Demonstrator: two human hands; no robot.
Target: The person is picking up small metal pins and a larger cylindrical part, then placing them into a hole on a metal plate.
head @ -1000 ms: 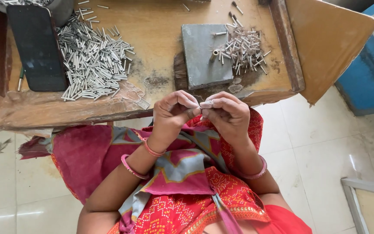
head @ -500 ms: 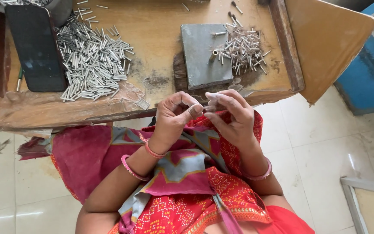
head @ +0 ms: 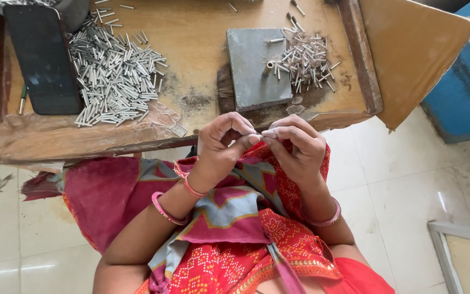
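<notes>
Small pale piece [head: 260, 135] was pinched between the fingertips of both hands, just below the near edge of the wooden bench [head: 202, 49], above the red patterned cloth [head: 229, 218] on the lap. Its exact kind could not be told, since the fingers covered most of it.

1. Left hand [head: 221, 144] was curled closed, thumb and forefinger gripping the piece from 9 o'clock.
2. Right hand [head: 295, 147] was curled closed likewise, gripping the same piece from 3 o'clock; the 2 sets of fingertips touched.
3. Grey metal block [head: 257, 68] lay on the bench at 12 o'clock from the hands.
4. Small heap of metal pins [head: 305, 60] lay partly on that block (toward 1 o'clock).
5. Large heap of metal pins [head: 115, 76] lay at 10 o'clock, beside a black phone [head: 42, 57].
</notes>
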